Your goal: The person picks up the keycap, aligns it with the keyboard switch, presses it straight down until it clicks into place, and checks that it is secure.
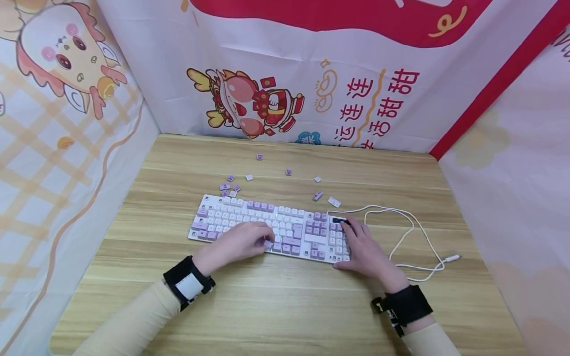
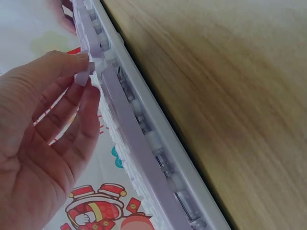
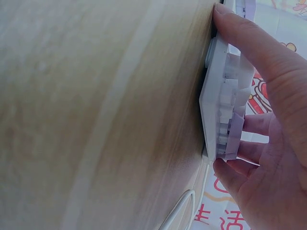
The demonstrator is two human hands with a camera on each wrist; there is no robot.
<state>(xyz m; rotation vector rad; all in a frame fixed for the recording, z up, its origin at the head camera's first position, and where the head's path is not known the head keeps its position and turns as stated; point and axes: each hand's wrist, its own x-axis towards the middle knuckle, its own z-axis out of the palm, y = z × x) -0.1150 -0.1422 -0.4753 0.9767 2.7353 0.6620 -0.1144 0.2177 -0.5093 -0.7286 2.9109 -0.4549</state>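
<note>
A white and lilac keyboard (image 1: pixel 314 238) lies across the middle of the wooden table, with several bare sockets among its keys. My left hand (image 1: pixel 242 241) is over its near edge, right of the long spacebar. In the left wrist view, thumb and fingers pinch a small lilac keycap (image 2: pixel 83 76) just above the bottom row. At the keyboard's right end, my right hand (image 1: pixel 367 253) grips the board, thumb along the near corner and fingers over the keys on the far side. The right wrist view shows the thumb (image 3: pixel 256 43) against the board's side.
Several loose purple and white keycaps (image 1: pixel 225 186) lie behind the keyboard, among them a longer white one (image 1: pixel 334 201). A white cable (image 1: pixel 427 237) loops over the table to the right. Printed cloth (image 1: pixel 267 44) hangs behind the table and at both sides.
</note>
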